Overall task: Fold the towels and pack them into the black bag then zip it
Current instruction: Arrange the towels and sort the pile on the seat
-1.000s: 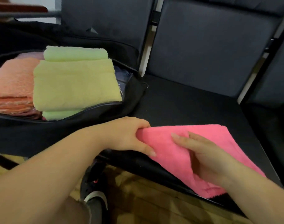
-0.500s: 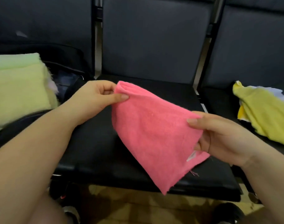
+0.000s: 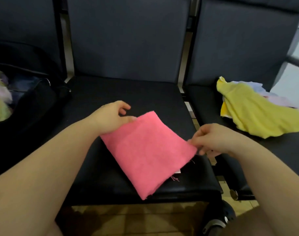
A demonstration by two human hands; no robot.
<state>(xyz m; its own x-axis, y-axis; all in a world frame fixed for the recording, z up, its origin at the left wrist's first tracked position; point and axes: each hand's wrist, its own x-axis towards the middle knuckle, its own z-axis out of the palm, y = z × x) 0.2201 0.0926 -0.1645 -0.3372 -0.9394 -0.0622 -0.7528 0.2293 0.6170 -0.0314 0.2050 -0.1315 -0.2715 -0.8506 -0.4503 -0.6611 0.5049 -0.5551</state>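
A folded pink towel [image 3: 148, 150] lies over the black seat [image 3: 128, 89] of the middle chair, held at two opposite corners. The left hand [image 3: 111, 118] pinches its far left corner, and the right hand [image 3: 211, 138] pinches its right corner. The black bag [image 3: 31, 99] sits open on the left seat, blurred towels inside. A yellow towel [image 3: 257, 113] lies crumpled on the right seat.

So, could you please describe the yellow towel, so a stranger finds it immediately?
Three dark seats stand in a row. On the right seat lies a crumpled pile, the yellow towel on top. Unlike the flat pink towel, no hand touches it.
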